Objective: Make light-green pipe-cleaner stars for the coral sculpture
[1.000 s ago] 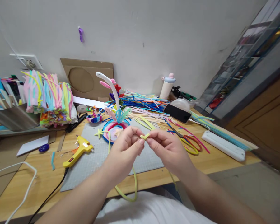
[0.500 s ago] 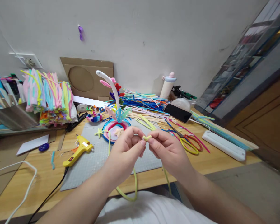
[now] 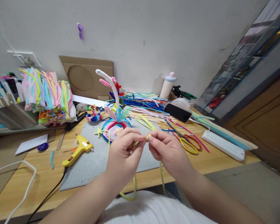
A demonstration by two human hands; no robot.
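Observation:
Between my fingertips is the small bent part of a yellow pipe cleaner (image 3: 130,197), whose long ends hang down toward my lap. My left hand (image 3: 127,149) pinches it from the left; my right hand (image 3: 164,146) pinches it from the right, fingertips almost meeting. Behind my left hand stands a pipe-cleaner piece with a coiled round base (image 3: 105,134), partly hidden, and a tall white stem (image 3: 114,90). A yellow star-shaped pipe cleaner (image 3: 99,132) lies by the base, with a strand running toward my left hand.
A yellow glue gun (image 3: 77,151) lies left on the grey cutting mat (image 3: 88,168). Scissors (image 3: 189,144), a black phone (image 3: 177,113) and a white power strip (image 3: 224,145) are at right. Loose pipe cleaners (image 3: 142,102) cover the back; bundled ones (image 3: 53,96) stand at left.
My fingers have shifted on the yellow pipe cleaner, bending its middle into a tighter shape. My left index finger now reaches further across, and the hanging right strand has swung slightly left.

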